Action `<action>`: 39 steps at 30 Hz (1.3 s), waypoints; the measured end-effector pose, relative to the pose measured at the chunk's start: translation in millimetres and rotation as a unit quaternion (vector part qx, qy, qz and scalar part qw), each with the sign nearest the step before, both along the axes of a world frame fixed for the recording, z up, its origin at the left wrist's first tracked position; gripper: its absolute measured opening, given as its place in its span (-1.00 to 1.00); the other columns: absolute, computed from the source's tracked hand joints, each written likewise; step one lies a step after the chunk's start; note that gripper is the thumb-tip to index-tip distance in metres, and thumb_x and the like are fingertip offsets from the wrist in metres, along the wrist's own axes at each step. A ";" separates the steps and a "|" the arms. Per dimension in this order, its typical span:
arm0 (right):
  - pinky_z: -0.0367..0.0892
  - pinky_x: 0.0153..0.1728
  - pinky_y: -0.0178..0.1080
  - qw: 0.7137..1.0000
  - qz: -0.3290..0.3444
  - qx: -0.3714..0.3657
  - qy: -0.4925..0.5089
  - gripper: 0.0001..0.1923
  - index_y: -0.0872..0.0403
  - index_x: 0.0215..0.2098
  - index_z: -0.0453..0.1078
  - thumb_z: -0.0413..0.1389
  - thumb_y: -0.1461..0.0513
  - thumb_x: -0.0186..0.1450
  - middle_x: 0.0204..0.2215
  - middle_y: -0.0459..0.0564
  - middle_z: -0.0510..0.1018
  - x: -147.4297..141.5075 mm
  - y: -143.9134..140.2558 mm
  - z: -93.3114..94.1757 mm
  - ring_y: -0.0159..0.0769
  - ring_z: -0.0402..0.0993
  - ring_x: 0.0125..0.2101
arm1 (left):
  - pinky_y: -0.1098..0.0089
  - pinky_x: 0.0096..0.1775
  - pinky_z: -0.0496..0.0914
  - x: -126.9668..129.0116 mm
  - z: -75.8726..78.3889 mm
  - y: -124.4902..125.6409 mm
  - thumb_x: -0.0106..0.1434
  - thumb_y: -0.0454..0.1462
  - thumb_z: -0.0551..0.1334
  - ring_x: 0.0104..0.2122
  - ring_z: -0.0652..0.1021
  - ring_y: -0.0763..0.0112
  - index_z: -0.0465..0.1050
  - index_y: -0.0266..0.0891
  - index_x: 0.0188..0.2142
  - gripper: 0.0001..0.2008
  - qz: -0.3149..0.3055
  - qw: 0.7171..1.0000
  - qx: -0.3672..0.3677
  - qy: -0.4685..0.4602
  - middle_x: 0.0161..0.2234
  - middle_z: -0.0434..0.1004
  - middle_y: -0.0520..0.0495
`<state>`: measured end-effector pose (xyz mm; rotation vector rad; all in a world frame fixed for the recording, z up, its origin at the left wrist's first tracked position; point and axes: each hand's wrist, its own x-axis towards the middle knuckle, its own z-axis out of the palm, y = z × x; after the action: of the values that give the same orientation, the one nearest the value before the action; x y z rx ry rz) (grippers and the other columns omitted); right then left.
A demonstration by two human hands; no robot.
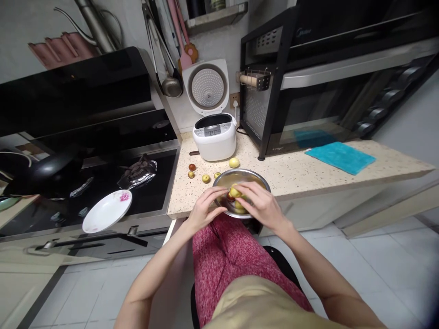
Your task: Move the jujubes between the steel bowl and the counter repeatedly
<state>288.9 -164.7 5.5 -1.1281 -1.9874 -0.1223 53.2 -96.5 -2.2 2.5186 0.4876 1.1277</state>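
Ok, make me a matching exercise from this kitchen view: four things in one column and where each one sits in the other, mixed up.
Things:
1. white plate
2. teal cloth
3. rice cooker
4. metal bowl

Places:
A. under both hands at the counter's front edge
B. on the black stovetop
C. by the wall, lid open
D. on the counter in front of the oven

Pairs: 1-B, 2-D, 3-C, 4-A

Speckled stone surface [308, 171] across the middle, running right. Black stove [103, 183] to the left, dark hood [75, 91] above it. White rice cooker [214, 132] at the far wall, lid up. Large black oven [329, 77] on a rack at far right; blue cloth [339, 156] on the surface beneath. Ladles [168, 68] hanging on the grey wall [27, 27]. Pale tiled floor [360, 256] near right. White plate [107, 211] on the stove's near edge. Dim indoor light.
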 end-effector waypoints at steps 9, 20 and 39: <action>0.40 0.01 0.05 0.977 -0.030 -0.182 -0.104 -0.79 0.05 -0.03 0.54 0.21 0.20 0.38 -0.10 0.11 0.68 53.1 17.8 8.7 -0.01 0.60 -0.08 | 0.02 0.23 0.49 -12.6 -27.0 38.5 0.46 -0.17 0.25 0.18 0.59 0.21 0.49 -0.08 0.21 -0.64 -0.114 0.985 0.106 0.070 0.15 0.61 -0.16; 0.32 0.01 0.01 0.947 -0.042 -0.247 -0.198 -0.78 0.03 -0.12 0.61 0.31 0.33 0.26 -0.23 0.05 0.72 44.9 33.1 16.2 -0.01 0.63 -0.14 | 0.00 0.25 0.47 -18.2 -42.7 50.2 0.44 -0.08 0.25 0.17 0.60 0.21 0.47 -0.08 0.24 -0.57 -0.104 0.988 0.113 0.035 0.11 0.64 -0.15; 0.35 -0.17 -0.25 0.947 -0.027 -0.229 -0.224 -0.79 0.08 -0.11 0.65 0.16 0.20 0.44 -0.18 0.10 0.73 -22.2 121.2 74.3 -0.14 0.63 -0.16 | 0.07 0.24 0.47 -35.1 -40.2 60.2 0.54 -0.29 0.06 0.25 0.51 0.19 0.39 -0.21 0.29 -0.61 0.022 0.990 0.135 0.022 0.21 0.51 -0.27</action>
<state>266.8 -43.5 79.8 -1.5575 -2.4691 0.0699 18.0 -36.2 -42.4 2.7820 0.4282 1.2296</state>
